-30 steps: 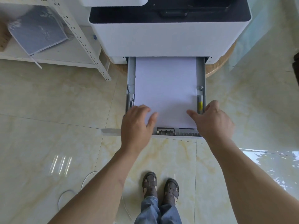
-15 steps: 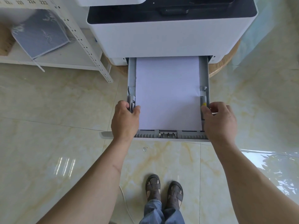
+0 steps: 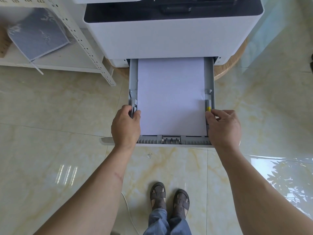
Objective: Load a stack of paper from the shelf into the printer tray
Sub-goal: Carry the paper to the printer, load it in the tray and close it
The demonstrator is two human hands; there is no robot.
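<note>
Down at the tray's near corners, both hands are closed on its side walls. The left hand [image 3: 126, 127] has its fingers wrapped over the left wall of the tray [image 3: 133, 77], thumb on the inner side just beside the paper's edge, clamping the wall and the grey guide there. The right hand [image 3: 223, 127] grips the right wall the same way, its thumb and forefinger pinched together close to a small yellow tab [image 3: 208, 108] on the right guide.

Between the hands, the paper [image 3: 171, 97] lies flat in the tray, a white stack filling it from side to side, its near edge short of the ribbed grey front rail. The tray is pulled out from the base of the printer [image 3: 169, 36], which stands on a round wooden board [image 3: 232, 65]. To the left is a white shelf [image 3: 50, 61] with a grey folder [image 3: 39, 33] leaning on it. Below, sandalled feet [image 3: 169, 199] stand on the glossy tiled floor [image 3: 50, 124].
</note>
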